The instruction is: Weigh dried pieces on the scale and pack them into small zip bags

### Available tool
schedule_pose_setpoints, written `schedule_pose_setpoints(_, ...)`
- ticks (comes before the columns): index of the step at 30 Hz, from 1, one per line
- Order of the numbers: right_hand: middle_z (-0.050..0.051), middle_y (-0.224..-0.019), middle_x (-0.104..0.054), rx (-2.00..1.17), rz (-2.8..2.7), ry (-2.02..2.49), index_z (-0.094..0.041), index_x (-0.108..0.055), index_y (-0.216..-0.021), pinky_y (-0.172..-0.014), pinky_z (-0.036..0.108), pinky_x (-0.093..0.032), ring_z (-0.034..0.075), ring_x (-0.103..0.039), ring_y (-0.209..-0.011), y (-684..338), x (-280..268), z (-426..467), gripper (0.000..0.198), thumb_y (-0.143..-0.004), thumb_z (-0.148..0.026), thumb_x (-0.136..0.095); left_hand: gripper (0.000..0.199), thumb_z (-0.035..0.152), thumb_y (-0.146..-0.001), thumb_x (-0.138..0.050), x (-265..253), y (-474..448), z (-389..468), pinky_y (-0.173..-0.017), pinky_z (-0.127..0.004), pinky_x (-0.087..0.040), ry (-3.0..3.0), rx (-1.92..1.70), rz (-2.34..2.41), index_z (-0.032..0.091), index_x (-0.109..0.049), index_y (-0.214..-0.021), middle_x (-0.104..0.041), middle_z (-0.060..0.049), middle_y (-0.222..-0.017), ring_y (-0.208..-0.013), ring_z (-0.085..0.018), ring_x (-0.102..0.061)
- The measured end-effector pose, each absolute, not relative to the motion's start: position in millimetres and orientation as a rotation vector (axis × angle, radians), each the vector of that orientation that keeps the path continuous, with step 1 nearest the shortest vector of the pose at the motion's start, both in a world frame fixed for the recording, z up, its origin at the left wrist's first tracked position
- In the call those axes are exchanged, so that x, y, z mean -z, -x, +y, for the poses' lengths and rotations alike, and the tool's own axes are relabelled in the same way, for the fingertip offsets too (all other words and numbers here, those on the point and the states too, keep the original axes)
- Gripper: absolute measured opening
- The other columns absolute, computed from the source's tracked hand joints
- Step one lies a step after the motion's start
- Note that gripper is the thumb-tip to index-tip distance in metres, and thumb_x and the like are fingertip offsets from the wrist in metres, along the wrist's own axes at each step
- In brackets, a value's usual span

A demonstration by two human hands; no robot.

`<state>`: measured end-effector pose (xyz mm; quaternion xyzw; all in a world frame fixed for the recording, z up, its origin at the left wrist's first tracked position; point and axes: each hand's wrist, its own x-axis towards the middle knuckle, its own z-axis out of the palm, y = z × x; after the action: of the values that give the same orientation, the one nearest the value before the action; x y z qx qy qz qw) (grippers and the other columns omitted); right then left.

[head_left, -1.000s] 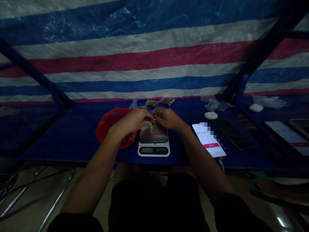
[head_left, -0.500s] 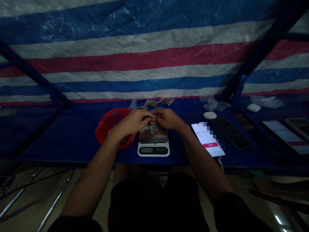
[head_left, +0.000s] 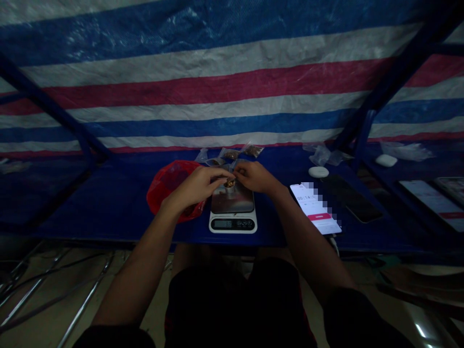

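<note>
A small clear plastic bag [head_left: 229, 183] with brown bits in it stands over the metal plate of a white kitchen scale [head_left: 233, 226]. My left hand [head_left: 205, 182] reaches in from the left, fingers closed on the bag's top edge. On the other side my right hand [head_left: 253, 176] pinches the same edge, its fingers curled. The fingertips of both hands nearly meet and partly cover the bag's mouth. Left of the scale lies an open red plastic bag [head_left: 159, 186], partly behind my left wrist.
Filled small bags [head_left: 253, 150] lie behind the scale on the blue table [head_left: 90, 203]. To the right are a lit phone [head_left: 314, 210], a dark phone [head_left: 357, 200], a white oval case [head_left: 318, 172] and crumpled clear plastic [head_left: 322, 155]. A striped tarp [head_left: 217, 92] hangs behind.
The view has shifted slightly, moving everything a little to the right in the picture. Both hands stay at the small bag above the scale, with hardly any visible movement.
</note>
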<state>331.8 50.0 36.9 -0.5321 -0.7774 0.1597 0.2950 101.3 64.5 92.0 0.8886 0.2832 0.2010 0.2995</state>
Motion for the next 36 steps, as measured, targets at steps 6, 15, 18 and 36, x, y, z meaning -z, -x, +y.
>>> schedule_pose_setpoints(6,0.010,-0.090,-0.079,-0.379,-2.082,1.427,-0.015,-0.076,-0.092,-0.068,0.028,-0.040,0.020,-0.068,-0.077,-332.0,-35.2,51.6,0.020,-0.099,-0.023,-0.059,0.020,0.027,-0.098,-0.065,-90.2,-88.2,63.5,-0.095,-0.036,-0.057,-2.431,-0.574,0.867,0.020,-0.080,-0.109,-0.081,-0.007,-0.112,-0.105,-0.022,-0.074)
schedule_pose_setpoints(15,0.010,-0.090,-0.080,-0.398,-2.075,1.461,-0.015,-0.075,-0.091,-0.068,0.028,-0.041,0.020,-0.069,-0.077,-329.6,-41.0,47.7,0.020,-0.100,-0.023,-0.059,0.016,0.027,-0.095,-0.069,-79.3,-84.7,62.6,-0.075,-0.029,-0.051,-2.506,-0.254,0.976,0.021,-0.083,-0.098,-0.075,-0.004,-0.096,-0.086,-0.019,-0.070)
schedule_pose_setpoints(18,0.010,-0.090,-0.080,-0.403,-2.072,1.458,-0.015,-0.075,-0.092,-0.069,0.028,-0.042,0.020,-0.070,-0.078,-330.0,-41.1,47.6,0.020,-0.100,-0.023,-0.059,0.018,0.028,-0.097,-0.066,-79.4,-83.3,63.9,-0.077,-0.029,-0.051,-2.495,-0.285,0.959,0.021,-0.082,-0.096,-0.076,-0.005,-0.097,-0.087,-0.018,-0.071)
schedule_pose_setpoints(36,0.009,-0.087,-0.078,-0.422,-2.049,1.418,-0.014,-0.075,-0.092,-0.066,0.028,-0.037,0.019,-0.066,-0.074,-331.8,-40.4,48.2,0.019,-0.099,-0.023,-0.059,0.026,0.032,-0.102,-0.058,-99.9,-93.8,58.4,-0.090,-0.035,-0.054,-2.534,-0.591,0.975,0.018,-0.080,-0.101,-0.078,-0.007,-0.105,-0.098,-0.022,-0.072)
